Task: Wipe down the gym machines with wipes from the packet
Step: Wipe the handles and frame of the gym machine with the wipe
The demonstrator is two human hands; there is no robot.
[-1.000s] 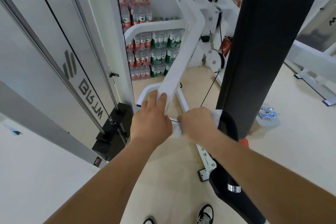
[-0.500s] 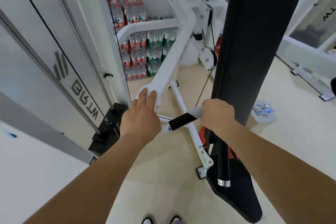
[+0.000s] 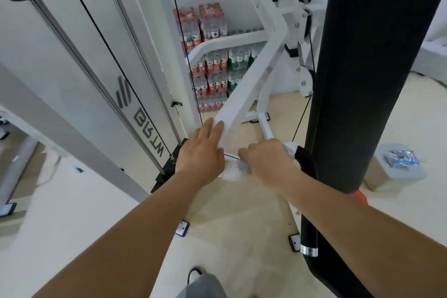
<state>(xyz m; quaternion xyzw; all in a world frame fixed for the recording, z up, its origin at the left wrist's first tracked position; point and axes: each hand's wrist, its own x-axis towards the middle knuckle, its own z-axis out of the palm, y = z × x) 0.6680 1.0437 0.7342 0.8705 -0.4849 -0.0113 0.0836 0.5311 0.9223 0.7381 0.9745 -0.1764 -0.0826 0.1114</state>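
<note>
A white gym machine arm [image 3: 254, 80] slants down from the upper right to the middle of the view. My left hand [image 3: 202, 152] rests on its lower end, fingers straight along the metal. My right hand [image 3: 266, 164] grips a crumpled white wipe [image 3: 233, 172] wrapped round the machine's black handle [image 3: 306, 162]. The wipe bulges out on both sides of my fist. The blue wipes packet [image 3: 400, 157] lies on a box lid to the far right.
A tall black back pad [image 3: 370, 68] stands right of my hands. The weight stack housing [image 3: 79, 75] with guide rods and cables fills the left. Shrink-wrapped water bottles [image 3: 210, 63] are stacked behind. A cardboard box [image 3: 377, 176] sits on the beige floor.
My right hand slid the wipe back left along the black handle, towards my left hand, covering the grip that showed half a second ago. My left hand stayed on the white arm.
</note>
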